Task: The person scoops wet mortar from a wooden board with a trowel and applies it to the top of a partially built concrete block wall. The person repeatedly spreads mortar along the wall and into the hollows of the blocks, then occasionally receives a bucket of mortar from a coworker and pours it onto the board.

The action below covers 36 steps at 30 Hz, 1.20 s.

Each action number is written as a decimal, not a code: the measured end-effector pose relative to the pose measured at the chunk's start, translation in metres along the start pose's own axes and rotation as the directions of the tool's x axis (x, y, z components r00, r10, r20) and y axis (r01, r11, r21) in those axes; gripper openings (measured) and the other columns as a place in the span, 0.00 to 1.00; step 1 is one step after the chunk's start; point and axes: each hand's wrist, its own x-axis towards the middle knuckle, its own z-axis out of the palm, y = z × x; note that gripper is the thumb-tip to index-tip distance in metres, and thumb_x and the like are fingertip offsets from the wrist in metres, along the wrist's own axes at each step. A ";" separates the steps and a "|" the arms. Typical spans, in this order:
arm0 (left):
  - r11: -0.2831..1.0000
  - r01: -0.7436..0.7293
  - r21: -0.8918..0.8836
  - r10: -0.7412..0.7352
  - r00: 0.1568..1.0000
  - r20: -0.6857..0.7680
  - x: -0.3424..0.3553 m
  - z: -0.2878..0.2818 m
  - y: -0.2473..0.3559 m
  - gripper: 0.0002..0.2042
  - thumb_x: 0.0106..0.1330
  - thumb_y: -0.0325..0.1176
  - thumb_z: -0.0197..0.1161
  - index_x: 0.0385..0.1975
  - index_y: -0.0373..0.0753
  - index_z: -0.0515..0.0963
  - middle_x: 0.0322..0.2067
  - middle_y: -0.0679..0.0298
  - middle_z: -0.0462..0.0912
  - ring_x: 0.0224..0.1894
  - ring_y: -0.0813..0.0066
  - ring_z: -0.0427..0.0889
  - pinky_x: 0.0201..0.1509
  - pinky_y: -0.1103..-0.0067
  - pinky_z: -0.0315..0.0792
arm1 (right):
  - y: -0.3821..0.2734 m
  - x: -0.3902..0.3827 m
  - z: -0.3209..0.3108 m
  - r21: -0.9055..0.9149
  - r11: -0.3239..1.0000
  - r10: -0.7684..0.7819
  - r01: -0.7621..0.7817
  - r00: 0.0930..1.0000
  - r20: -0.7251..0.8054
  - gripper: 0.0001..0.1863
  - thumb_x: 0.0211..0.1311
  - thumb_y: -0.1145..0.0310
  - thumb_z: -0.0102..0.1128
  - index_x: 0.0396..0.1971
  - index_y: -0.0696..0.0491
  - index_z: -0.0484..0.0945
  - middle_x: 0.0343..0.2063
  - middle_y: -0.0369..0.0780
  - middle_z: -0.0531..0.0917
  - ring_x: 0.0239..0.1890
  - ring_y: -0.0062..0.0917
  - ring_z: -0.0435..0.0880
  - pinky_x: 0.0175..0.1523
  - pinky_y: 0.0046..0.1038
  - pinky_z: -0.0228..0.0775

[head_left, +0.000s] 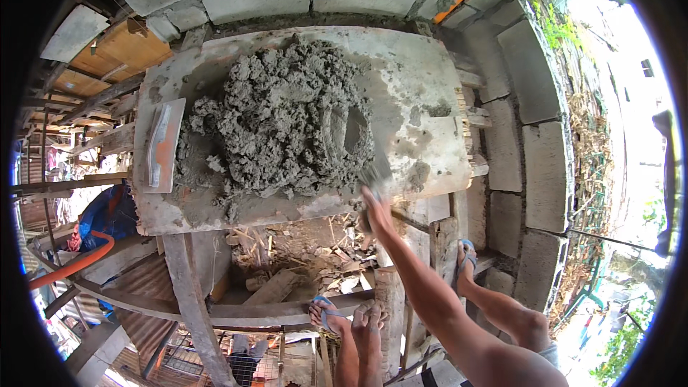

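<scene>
A heap of wet grey mortar [279, 115] lies on a mortar-smeared board [430, 147]. My right hand [375, 208] is closed around the handle of a trowel [377, 172] at the heap's lower right edge. The trowel's blade is blurred. Just above it, the mortar has a smooth scooped hollow. My left hand [369, 315] is low, beside my sandalled left foot [327, 314] and a wooden beam. Its fingers are curled, and whatever they may hold is hidden. A flat rectangular plastering trowel [165, 146] rests at the board's left end.
Concrete block walls [258, 3] stand behind the board and along the right [545, 172]. Timber posts [193, 294] and a cross beam [287, 312] are below. Rubble and wood scraps [337, 258] lie beneath. An orange hose [79, 265] curves at left.
</scene>
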 end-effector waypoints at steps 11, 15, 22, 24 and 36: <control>0.995 -0.099 0.023 0.098 0.993 0.064 0.009 0.000 -0.022 0.20 0.67 0.43 0.64 0.54 0.40 0.74 0.43 0.62 0.83 0.43 0.69 0.83 0.44 0.73 0.72 | -0.107 0.031 -0.024 0.302 0.952 -0.123 -0.049 0.843 0.524 0.07 0.58 0.71 0.54 0.33 0.50 0.65 0.18 0.33 0.71 0.13 0.17 0.67 0.13 0.24 0.59; 0.997 0.020 -0.068 -0.025 0.997 -0.070 0.041 -0.012 -0.067 0.23 0.68 0.48 0.60 0.58 0.43 0.71 0.47 0.62 0.81 0.48 0.67 0.82 0.49 0.70 0.73 | -0.128 -0.035 -0.076 0.193 0.980 -0.059 -0.044 0.864 0.500 0.07 0.52 0.69 0.57 0.27 0.52 0.69 0.16 0.36 0.71 0.12 0.20 0.69 0.16 0.27 0.65; 0.974 0.037 0.223 -0.055 0.996 0.074 -0.016 0.066 -0.109 0.24 0.70 0.45 0.58 0.61 0.41 0.68 0.50 0.58 0.79 0.52 0.63 0.79 0.58 0.66 0.68 | -0.105 -0.192 -0.316 0.168 0.951 -0.306 0.258 0.846 0.436 0.28 0.52 0.56 0.61 0.49 0.57 0.70 0.22 0.32 0.73 0.20 0.16 0.72 0.25 0.21 0.65; 0.957 0.004 0.289 -0.044 0.991 0.130 -0.048 0.123 -0.109 0.23 0.71 0.45 0.57 0.61 0.39 0.68 0.50 0.58 0.79 0.52 0.64 0.79 0.58 0.66 0.68 | -0.100 -0.248 -0.403 0.072 0.997 0.009 -0.040 0.922 0.386 0.22 0.52 0.59 0.62 0.44 0.55 0.70 0.23 0.30 0.72 0.24 0.14 0.71 0.28 0.20 0.64; 0.850 -0.304 0.429 -0.128 0.671 0.730 -0.161 0.508 -0.177 0.22 0.69 0.40 0.59 0.56 0.30 0.71 0.48 0.57 0.78 0.49 0.72 0.79 0.53 0.78 0.71 | -0.072 -0.386 -0.766 -0.053 0.919 0.333 -0.392 0.839 -0.431 0.18 0.50 0.61 0.56 0.39 0.55 0.72 0.18 0.34 0.74 0.13 0.17 0.72 0.16 0.20 0.63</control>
